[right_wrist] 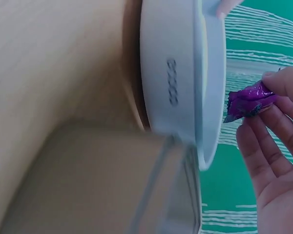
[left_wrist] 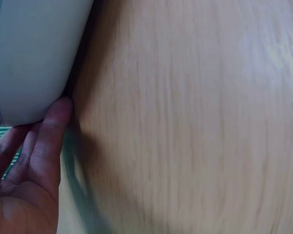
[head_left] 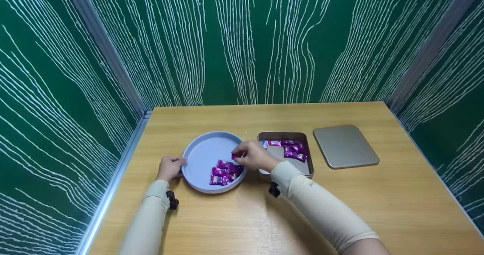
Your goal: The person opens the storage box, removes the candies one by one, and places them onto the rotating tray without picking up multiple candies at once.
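Note:
A round, pale blue-lavender tray with a raised rim sits on the table. My left hand pinches its left rim, thumb on top and fingers along the outer wall in the left wrist view. Between the thumb and fingers of my right hand is a purple-wrapped candy, held above the tray's right rim. Several similar candies lie bunched at the tray's lower right. Right of the tray stands an open square metal tin, partly hidden by my right hand, with more wrapped candies inside.
A flat metal lid rests on the wooden table to the right of the tin. Green panels with white wavy lines enclose the table at the back and both sides. Grey posts stand at the corners.

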A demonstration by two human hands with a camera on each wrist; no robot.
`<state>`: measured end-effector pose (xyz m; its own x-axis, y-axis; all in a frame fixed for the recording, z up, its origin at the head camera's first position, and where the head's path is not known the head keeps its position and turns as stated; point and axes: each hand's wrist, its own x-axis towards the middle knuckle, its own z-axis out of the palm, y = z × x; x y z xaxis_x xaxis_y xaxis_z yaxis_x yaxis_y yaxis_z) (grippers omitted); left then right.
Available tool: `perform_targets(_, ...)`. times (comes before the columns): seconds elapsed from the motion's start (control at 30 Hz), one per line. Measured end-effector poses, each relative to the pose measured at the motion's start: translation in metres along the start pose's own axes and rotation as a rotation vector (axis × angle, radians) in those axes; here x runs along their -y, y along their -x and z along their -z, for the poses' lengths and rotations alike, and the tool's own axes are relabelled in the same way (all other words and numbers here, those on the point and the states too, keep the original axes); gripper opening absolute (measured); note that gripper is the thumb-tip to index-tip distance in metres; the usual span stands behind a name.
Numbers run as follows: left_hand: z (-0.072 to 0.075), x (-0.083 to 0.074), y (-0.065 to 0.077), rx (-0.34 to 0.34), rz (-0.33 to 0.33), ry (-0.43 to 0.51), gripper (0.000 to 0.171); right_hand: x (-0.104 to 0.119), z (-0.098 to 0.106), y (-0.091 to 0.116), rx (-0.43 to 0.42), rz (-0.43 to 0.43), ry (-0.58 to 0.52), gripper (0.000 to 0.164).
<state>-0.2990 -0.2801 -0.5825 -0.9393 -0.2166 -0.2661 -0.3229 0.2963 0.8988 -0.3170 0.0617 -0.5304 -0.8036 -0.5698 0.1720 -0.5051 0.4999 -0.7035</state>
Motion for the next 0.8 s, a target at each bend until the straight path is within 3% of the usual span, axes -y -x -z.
perform_targets(0.4, 0.000, 0.000, -0.001, -0.011, 0.011, -0.016, 0.030, 0.005, -0.033, -0.005, 0.077, -0.013, 0.019, 0.027)
perform_targets(0.8, 0.000, 0.000, 0.000, 0.007, -0.001, -0.036, 0.033, 0.005, -0.049, -0.004, 0.099, 0.089, 0.200, 0.019)
